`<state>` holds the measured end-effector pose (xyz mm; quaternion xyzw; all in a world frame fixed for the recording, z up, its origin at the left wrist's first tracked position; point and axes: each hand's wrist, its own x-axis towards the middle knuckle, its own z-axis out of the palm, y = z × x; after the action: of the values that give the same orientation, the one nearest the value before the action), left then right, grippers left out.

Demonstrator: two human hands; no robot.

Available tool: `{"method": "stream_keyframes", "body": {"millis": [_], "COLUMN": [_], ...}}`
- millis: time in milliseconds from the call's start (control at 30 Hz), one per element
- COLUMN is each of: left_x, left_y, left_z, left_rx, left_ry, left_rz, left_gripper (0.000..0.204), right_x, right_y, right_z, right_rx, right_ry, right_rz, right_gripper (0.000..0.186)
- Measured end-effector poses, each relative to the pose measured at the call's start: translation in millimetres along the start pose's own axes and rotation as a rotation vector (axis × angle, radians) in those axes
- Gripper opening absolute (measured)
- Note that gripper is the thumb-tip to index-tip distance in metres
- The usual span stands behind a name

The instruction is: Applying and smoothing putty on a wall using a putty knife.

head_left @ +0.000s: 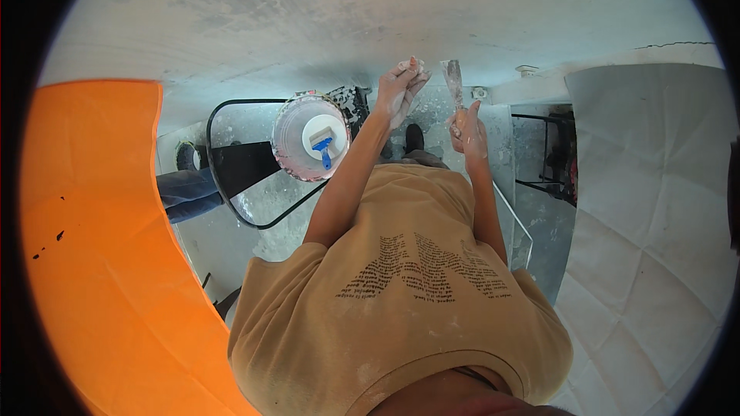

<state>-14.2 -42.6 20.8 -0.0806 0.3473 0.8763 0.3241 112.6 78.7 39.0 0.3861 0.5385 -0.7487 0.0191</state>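
My right hand (469,135) is closed round the handle of a putty knife (453,81). Its whitish-smeared blade points up toward the wall (370,23). To the left of it, my left hand (397,96) is raised near the wall with its fingers pinched together. They are coated in white, and I cannot make out what is between them. Below and left of that hand stands a round, paint-smeared bucket (282,146). A flat brush with a blue handle (324,152) lies over the white round surface inside it.
A black-framed chair (239,166) stands around the bucket's left side. Someone's jeans-clad legs (189,194) show beyond it. An orange panel (100,223) rises at the left, a grey quilted sheet (655,208) at the right. A black metal frame (543,150) is beside the sheet.
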Motion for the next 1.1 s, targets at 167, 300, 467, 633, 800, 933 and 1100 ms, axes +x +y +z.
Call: {"method": "stream_keyframes", "body": {"millis": [167,300,467,633,800,933,1100], "left_x": [6.5,17.7,19.0,20.1,27.5,31.3,31.7], "left_y": [-15.8,-28.8,-37.6,-35.7,-34.0,-39.6,-41.5], "left_z": [5.3,-0.7,7.3,15.5,14.3,9.6,18.0], "left_rx": [-0.109,-0.166,-0.162,-0.143,-0.076,-0.063,0.026], "left_ry": [-0.02,-0.045,-0.007,-0.01,-0.017,0.051,0.125], "left_rz": [0.057,0.062,0.123,0.085,0.123,0.155,0.124], "left_gripper": [0.01,0.014,0.022,0.035,0.038,0.029,0.015], "right_x": [18.8,35.6,45.7,58.2,69.0,72.4,77.1], "right_y": [-11.0,-12.6,-9.5,-7.4,-11.7,-18.7,-20.7], "right_z": [-16.3,-29.3,-37.8,-42.7,-40.0,-36.2,-35.1], "right_rx": [-0.039,-0.048,-0.055,-0.062,-0.061,-0.056,-0.07], "right_ry": [-0.004,-0.087,-0.134,-0.146,-0.156,-0.155,-0.176], "right_rz": [0.002,0.023,0.01,0.02,-0.006,0.043,0.006], "right_gripper": [0.073,0.072,0.071,0.071,0.071,0.071,0.071]}}
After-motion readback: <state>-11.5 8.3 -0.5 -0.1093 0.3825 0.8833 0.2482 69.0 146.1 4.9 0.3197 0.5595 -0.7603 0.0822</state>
